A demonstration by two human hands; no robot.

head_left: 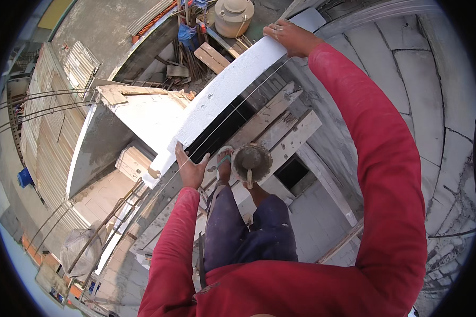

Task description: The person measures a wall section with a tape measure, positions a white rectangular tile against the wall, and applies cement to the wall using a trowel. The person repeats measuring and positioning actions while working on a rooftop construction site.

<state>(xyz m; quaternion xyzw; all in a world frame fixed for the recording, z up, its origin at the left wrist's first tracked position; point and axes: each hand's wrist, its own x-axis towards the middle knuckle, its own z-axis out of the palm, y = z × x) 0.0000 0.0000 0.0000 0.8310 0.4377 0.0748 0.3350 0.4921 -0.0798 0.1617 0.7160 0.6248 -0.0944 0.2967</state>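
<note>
A long white block [232,79], smooth and slightly chipped, slants across the view from lower left to upper right. My right hand [293,38] grips its far right part, fingers over the top edge. Against its near left end, my left hand [192,168] holds the near side, thumb spread away from the fingers. A thin taut string [225,120] runs along the block on my side. Below, by my sandalled foot [224,161], stands a round bucket [268,158] with grey mortar in it. A tool's pale handle [249,178] sticks out of the bucket toward me.
Worn wooden planks [293,138] lie under my feet, with a dark gap [292,173] beside them. A grey block wall [412,79] rises on the right. Beyond the white block are a water tank [234,17], scrap wood and corrugated roofing [47,121]. Bare rebar [45,98] juts out at left.
</note>
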